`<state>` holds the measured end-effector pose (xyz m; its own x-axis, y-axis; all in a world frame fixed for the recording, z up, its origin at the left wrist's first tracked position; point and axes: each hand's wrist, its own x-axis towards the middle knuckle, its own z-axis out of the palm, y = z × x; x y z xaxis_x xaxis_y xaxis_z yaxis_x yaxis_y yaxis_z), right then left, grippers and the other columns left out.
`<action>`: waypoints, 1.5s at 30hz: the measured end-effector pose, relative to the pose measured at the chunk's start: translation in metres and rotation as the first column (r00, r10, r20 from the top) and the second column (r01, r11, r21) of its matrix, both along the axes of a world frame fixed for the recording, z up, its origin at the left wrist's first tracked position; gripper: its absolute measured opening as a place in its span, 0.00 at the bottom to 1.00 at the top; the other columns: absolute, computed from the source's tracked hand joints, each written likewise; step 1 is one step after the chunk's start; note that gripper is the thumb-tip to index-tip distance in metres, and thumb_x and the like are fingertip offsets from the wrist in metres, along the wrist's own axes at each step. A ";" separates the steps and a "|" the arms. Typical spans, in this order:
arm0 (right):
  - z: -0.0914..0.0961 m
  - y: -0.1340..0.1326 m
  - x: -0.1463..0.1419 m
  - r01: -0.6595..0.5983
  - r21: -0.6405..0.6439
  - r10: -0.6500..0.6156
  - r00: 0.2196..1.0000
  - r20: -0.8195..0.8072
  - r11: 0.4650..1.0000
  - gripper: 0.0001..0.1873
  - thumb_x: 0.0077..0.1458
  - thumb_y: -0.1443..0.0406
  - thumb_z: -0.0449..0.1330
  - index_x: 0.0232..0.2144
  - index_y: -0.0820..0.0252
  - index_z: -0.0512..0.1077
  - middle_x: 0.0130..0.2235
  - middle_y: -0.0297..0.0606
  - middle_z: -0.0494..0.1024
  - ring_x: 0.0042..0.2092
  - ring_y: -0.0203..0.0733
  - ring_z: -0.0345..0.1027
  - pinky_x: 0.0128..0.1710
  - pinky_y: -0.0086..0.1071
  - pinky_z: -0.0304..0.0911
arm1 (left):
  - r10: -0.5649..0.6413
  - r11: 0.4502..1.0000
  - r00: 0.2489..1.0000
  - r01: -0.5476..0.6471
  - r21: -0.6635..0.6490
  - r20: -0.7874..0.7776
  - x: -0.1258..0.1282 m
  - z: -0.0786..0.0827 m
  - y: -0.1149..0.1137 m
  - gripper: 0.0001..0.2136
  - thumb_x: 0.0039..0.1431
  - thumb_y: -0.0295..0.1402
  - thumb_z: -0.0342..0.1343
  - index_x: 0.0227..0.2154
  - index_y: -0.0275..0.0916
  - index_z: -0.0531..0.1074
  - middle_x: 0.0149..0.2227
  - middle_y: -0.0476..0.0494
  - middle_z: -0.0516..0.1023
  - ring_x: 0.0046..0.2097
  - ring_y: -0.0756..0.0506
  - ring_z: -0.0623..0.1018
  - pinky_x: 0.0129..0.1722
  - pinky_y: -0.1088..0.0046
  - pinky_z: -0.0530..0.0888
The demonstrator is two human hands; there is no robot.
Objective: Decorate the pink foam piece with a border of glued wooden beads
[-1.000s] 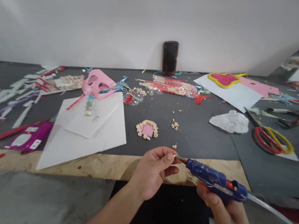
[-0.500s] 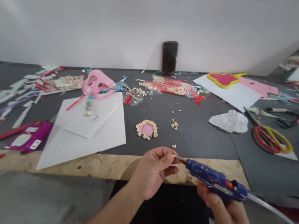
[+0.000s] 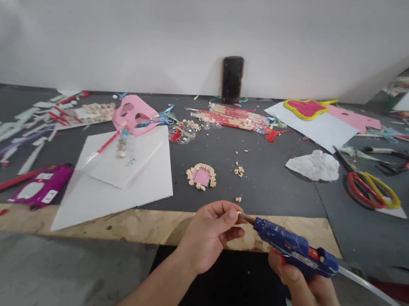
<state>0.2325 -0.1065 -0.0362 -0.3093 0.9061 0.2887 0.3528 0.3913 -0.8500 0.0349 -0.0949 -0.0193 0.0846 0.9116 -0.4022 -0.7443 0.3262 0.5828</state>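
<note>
My right hand (image 3: pixel 303 289) grips a blue glue gun (image 3: pixel 293 246) with a clear glue stick sticking out of its back. Its nozzle points left and touches a tiny pale bead pinched between thumb and fingers of my left hand (image 3: pixel 210 232). Both hands hover just before the table's wooden front edge (image 3: pixel 137 225). Beyond them on the dark mat lies a small pink square ringed with pale beads (image 3: pixel 201 176), and loose beads (image 3: pixel 239 170) are scattered near it.
White paper sheets (image 3: pixel 122 176) lie at the left with a pink mask (image 3: pixel 134 114) behind them. Red-and-yellow scissors (image 3: pixel 373 190), a crumpled tissue (image 3: pixel 316 165), a packet of sticks (image 3: pixel 234 117), a phone leaning on the wall (image 3: pixel 231 79) and a magenta packet (image 3: pixel 42 184) are around.
</note>
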 end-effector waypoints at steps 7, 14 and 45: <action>-0.003 0.000 0.004 0.000 -0.108 -0.005 0.999 -0.043 0.994 0.17 0.60 0.54 0.52 0.26 0.58 0.69 0.23 0.35 0.68 0.25 0.37 0.62 0.23 0.30 0.62 | 0.018 1.000 1.000 -0.018 -0.001 0.008 0.000 -0.001 0.000 0.12 0.40 0.35 0.71 0.25 0.35 0.75 0.24 0.48 0.76 0.31 0.51 0.75 0.30 0.78 0.72; 0.013 0.001 -0.002 -0.086 -0.110 0.074 0.991 -0.112 0.990 0.18 0.61 0.54 0.49 0.27 0.58 0.68 0.27 0.38 0.71 0.29 0.39 0.65 0.28 0.31 0.62 | 0.000 1.000 1.000 0.000 -0.005 0.008 0.000 0.000 -0.001 0.12 0.40 0.34 0.71 0.24 0.34 0.75 0.28 0.46 0.78 0.31 0.52 0.75 0.31 0.79 0.72; -0.002 0.000 0.001 0.082 0.055 -0.084 0.996 0.020 0.995 0.14 0.58 0.57 0.54 0.27 0.57 0.73 0.24 0.36 0.74 0.27 0.40 0.68 0.30 0.32 0.67 | 0.001 1.000 1.000 -0.001 0.004 0.018 0.002 -0.001 0.001 0.12 0.40 0.34 0.71 0.24 0.33 0.75 0.24 0.48 0.76 0.28 0.54 0.74 0.29 0.80 0.73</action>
